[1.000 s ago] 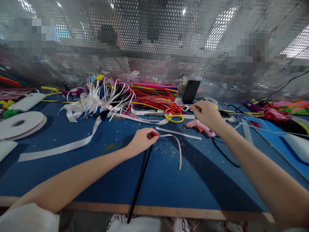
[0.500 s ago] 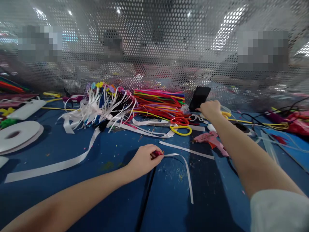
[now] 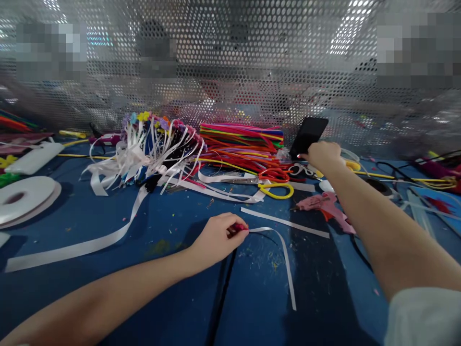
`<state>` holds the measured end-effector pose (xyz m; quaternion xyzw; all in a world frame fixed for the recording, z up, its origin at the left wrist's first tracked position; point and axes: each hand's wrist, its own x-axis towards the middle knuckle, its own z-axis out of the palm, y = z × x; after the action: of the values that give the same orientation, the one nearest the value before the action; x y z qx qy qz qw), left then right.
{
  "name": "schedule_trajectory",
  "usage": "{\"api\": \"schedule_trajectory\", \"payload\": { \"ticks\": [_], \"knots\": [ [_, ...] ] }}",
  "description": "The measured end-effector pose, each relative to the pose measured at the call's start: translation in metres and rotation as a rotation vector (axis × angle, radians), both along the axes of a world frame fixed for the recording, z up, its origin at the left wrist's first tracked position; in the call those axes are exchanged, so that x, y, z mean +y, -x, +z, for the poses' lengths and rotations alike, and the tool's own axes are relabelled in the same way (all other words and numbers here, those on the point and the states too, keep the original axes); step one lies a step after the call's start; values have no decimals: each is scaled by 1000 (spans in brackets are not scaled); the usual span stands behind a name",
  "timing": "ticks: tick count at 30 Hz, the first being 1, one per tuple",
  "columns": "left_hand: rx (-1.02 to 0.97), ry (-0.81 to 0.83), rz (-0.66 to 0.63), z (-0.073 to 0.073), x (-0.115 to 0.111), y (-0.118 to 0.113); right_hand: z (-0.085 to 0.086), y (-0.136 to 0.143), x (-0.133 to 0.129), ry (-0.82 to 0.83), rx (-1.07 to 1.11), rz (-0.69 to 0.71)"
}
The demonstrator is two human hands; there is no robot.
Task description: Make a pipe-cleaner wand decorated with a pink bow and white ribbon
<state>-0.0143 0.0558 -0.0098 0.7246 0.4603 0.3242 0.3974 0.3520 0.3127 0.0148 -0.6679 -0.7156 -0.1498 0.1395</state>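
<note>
My left hand [image 3: 221, 240] is closed in a pinch above the blue table. Between its fingertips sits a small red-pink piece, mostly hidden, from which a narrow white ribbon [image 3: 284, 254] trails to the right and curves down over the tabletop. My right hand [image 3: 324, 156] reaches far forward, fingers curled, with the thumb at the lower edge of a black phone [image 3: 309, 136] that leans against the mesh. What those curled fingers hold, if anything, is hidden. A cut white ribbon strip [image 3: 284, 223] lies flat between the hands. Right of it rests a pink glue gun [image 3: 324, 206].
Yellow-handled scissors [image 3: 277, 191] lie beside red-handled scissors [image 3: 275, 174]. Behind are bundled pipe cleaners [image 3: 241, 144] and a heap of ribboned flower pieces [image 3: 154, 149]. A white ribbon spool [image 3: 27, 199] is at left. A perforated metal screen [image 3: 230, 57] stands at the back.
The view has shifted slightly, so most things appear a little higher. Both hands keep nearly the same places and poses; the ribbon still hangs from my left fingertips.
</note>
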Motion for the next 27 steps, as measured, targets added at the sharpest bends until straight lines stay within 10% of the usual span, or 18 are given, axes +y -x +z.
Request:
{"api": "schedule_trajectory", "payload": {
  "ticks": [11, 19, 27],
  "knots": [
    [-42, -12, 10, -5, 2, 1, 23, 19, -27, 76, -84, -44],
    [-44, -51, -4, -7, -1, 2, 50, 60, -124, 41, -10, 2],
    [-126, -68, -15, -8, -9, -1, 14, 159, -265, 72, 362, 758]
  ]
}}
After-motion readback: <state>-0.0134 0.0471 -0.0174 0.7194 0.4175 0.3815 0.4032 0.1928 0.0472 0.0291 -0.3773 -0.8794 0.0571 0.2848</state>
